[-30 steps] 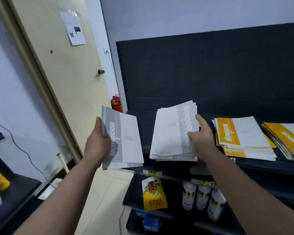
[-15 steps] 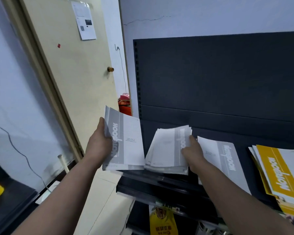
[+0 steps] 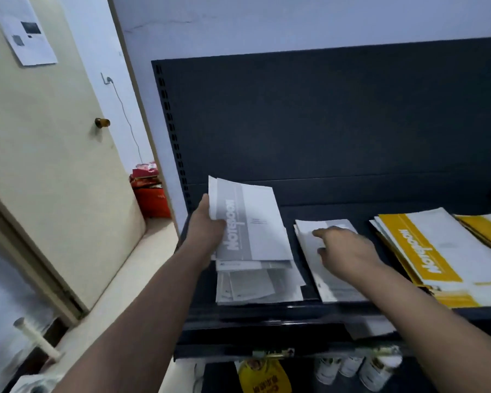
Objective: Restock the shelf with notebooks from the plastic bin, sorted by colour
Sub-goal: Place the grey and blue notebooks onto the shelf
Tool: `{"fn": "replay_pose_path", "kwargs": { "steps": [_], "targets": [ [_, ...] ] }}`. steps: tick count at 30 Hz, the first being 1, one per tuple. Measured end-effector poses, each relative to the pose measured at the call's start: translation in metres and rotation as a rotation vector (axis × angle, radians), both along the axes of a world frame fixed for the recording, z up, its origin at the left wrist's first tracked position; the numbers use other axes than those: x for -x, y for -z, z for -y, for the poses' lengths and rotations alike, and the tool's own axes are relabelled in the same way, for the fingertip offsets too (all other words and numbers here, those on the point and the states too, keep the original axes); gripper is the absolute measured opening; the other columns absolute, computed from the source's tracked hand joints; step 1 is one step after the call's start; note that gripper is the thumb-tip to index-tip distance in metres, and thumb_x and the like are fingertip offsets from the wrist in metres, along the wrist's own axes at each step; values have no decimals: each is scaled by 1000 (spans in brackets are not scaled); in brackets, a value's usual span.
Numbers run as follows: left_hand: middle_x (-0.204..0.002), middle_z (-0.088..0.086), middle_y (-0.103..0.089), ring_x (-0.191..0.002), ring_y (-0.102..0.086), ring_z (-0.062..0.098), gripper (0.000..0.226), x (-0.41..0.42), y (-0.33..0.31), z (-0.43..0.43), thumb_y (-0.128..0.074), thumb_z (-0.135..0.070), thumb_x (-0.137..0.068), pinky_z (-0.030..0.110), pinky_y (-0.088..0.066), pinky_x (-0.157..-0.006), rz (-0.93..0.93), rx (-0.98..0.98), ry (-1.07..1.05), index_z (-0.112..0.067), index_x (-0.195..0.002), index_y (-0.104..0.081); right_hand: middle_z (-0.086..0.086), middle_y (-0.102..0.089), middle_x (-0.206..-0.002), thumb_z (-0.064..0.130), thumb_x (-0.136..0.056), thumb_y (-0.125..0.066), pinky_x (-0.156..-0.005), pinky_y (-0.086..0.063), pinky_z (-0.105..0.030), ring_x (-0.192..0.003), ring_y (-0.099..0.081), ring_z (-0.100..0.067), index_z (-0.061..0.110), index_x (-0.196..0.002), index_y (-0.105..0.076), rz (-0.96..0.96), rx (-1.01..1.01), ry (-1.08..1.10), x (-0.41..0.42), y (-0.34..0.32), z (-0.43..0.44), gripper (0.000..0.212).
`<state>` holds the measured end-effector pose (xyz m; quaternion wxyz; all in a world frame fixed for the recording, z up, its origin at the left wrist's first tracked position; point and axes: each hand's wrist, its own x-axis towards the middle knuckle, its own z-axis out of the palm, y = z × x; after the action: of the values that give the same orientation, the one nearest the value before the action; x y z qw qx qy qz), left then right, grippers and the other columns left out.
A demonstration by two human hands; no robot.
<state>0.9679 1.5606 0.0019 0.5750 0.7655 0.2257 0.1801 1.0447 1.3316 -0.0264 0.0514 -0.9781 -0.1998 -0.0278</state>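
Observation:
My left hand (image 3: 206,226) grips a grey-and-white notebook stack (image 3: 253,222) by its left edge, held just above a grey pile (image 3: 260,285) lying at the left end of the dark shelf (image 3: 267,310). My right hand (image 3: 345,248) rests with loosely extended fingers on a second small grey notebook pile (image 3: 328,287) to the right of it. Further right lies a yellow-and-white notebook pile (image 3: 425,251), with another yellow pile (image 3: 486,231) at the frame's edge. The plastic bin is out of view.
The shelf's dark back panel (image 3: 323,123) rises behind the piles. Below the shelf hang a yellow packet (image 3: 262,377) and several white bottles (image 3: 352,367). A cream door (image 3: 48,154) stands at the left, with red boxes (image 3: 150,191) beside the shelf upright.
My right hand set its grey stack down at the shelf's left end and moved right onto the smaller grey pile. My left hand carried its notebooks right, over that stack. The camera moved closer.

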Motion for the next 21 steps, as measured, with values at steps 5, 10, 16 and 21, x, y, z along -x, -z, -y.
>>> {"fn": "replay_pose_path", "kwargs": {
  "steps": [5, 10, 16, 21],
  "targets": [
    [-95, -3, -66, -83, -63, 14, 47, -41, 12, 66, -34, 11, -88, 27, -52, -58, -50, 91, 151, -23, -113, -55, 3, -56, -127, 17, -88, -54, -99, -36, -40, -132, -41, -19, 27, -118, -56, 79, 221, 127, -7, 1, 73, 32],
    [-111, 7, -66, -106, -62, 31, 47, -75, 30, 121, -39, 5, -82, 46, -53, -92, -114, 56, 186, -22, -115, -56, 3, -51, -134, 20, -93, -47, -103, -34, -39, -140, -31, -20, 25, -125, -53, 99, 161, 102, -11, -1, 116, 33],
    [-131, 18, -52, -121, -49, 35, 46, -81, 45, 159, -44, -8, -88, 37, -40, -99, -467, -588, 213, -8, -134, -43, 2, -50, -135, 26, -96, -45, -102, -35, -34, -137, -36, -20, 24, -133, -49, 132, 71, 1, -14, -7, 140, 37],
    [-141, 18, -35, -127, -32, 36, 45, -74, 49, 172, -51, -11, -86, 39, -38, -101, -533, -788, 117, -12, -131, -49, 3, -51, -135, 24, -96, -45, -103, -35, -34, -140, -33, -19, 23, -133, -50, 131, 34, -87, -31, 1, 152, 37]
  ]
}}
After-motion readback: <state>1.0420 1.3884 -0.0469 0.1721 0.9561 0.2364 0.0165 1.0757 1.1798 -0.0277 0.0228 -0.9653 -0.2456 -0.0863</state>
